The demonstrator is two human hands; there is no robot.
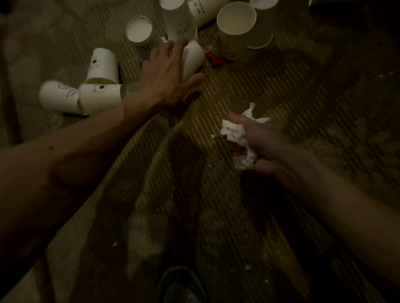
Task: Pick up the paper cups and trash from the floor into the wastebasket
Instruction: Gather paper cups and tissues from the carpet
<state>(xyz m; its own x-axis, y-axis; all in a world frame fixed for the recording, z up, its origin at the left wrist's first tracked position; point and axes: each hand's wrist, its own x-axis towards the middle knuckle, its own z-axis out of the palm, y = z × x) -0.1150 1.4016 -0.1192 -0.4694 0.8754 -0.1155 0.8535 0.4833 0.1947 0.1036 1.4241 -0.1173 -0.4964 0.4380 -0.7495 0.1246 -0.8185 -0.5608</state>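
Observation:
Several white paper cups lie and stand on the dim striped floor. My left hand (170,73) reaches forward with fingers spread around a tipped cup (193,57), touching it without a closed grip. My right hand (260,144) is closed on crumpled white tissue (236,134). A red wrapper (214,57) lies just right of the tipped cup. Three fallen cups (99,89) cluster at the left. More cups (236,25) stand at the top centre. No wastebasket is in view.
The floor is a ribbed, striped mat (276,90) in low light. Small white crumbs (248,267) dot it near the bottom. A dark shoe (183,286) shows at the bottom centre. Dark shadow covers the right side.

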